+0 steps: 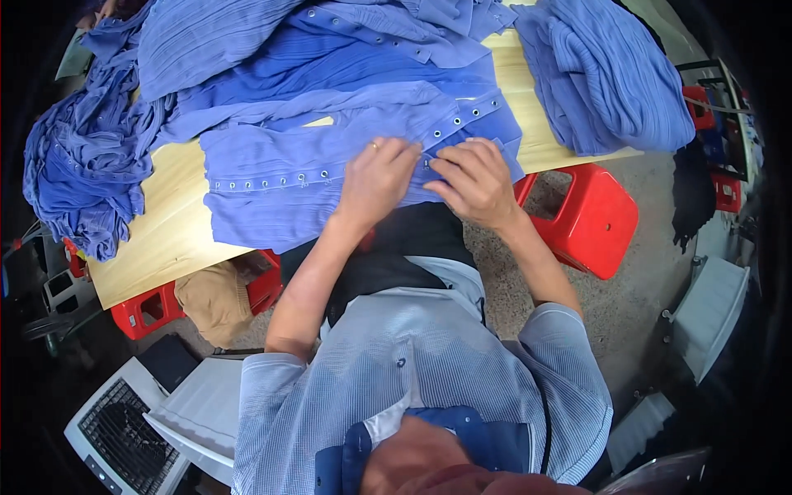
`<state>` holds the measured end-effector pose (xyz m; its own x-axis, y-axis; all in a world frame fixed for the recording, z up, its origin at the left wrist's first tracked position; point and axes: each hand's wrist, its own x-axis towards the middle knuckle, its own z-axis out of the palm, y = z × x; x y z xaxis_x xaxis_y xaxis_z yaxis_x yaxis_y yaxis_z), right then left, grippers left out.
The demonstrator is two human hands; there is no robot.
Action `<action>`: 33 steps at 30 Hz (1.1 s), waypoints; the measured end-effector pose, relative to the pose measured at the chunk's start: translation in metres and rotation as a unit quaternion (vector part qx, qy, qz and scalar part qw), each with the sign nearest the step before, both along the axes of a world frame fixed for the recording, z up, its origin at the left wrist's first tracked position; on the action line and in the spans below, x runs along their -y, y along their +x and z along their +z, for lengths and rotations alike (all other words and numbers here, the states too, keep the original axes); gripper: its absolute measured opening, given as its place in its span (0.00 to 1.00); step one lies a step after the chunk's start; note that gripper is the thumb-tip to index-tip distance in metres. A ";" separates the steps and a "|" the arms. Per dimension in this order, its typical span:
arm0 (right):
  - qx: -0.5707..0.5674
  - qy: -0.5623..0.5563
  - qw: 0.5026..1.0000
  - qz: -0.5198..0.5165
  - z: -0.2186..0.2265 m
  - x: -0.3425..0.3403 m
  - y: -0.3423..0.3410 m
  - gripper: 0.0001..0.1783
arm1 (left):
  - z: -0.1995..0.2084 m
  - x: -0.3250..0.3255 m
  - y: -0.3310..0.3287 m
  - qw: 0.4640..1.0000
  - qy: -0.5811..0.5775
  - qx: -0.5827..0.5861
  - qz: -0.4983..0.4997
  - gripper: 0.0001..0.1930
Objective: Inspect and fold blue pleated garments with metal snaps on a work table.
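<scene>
A blue ribbed button-front garment lies spread in front of me. Along its front edge runs a row of round buttons that look dark with pale rims. My left hand has its fingers curled and pressed onto this edge near the middle. Close to its right, my right hand bends its fingers and thumb around the same edge. Both hands pinch the garment's front edge between them, and the button at their fingertips is partly hidden. Beyond my right hand the edge continues up to the right with more buttons.
The wooden table holds a folded stack of blue garments at right, a crumpled heap at left and more garments behind. Red stools stand beside and under the table, one with a tan cloth.
</scene>
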<state>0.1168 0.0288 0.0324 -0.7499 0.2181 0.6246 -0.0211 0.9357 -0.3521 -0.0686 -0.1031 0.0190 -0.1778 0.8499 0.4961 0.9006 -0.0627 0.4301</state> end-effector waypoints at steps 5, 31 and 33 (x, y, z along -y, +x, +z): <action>0.044 0.031 0.998 -0.023 -0.017 0.009 -0.006 0.11 | -0.003 -0.004 -0.001 0.998 -0.007 0.061 -0.007 0.09; 0.098 0.124 0.987 -0.023 -0.007 -0.002 -0.011 0.12 | -0.005 -0.004 -0.007 0.993 0.004 0.115 -0.037 0.08; 0.100 0.121 0.988 -0.018 -0.009 -0.004 -0.015 0.12 | -0.007 -0.004 -0.007 0.992 0.000 0.123 -0.027 0.08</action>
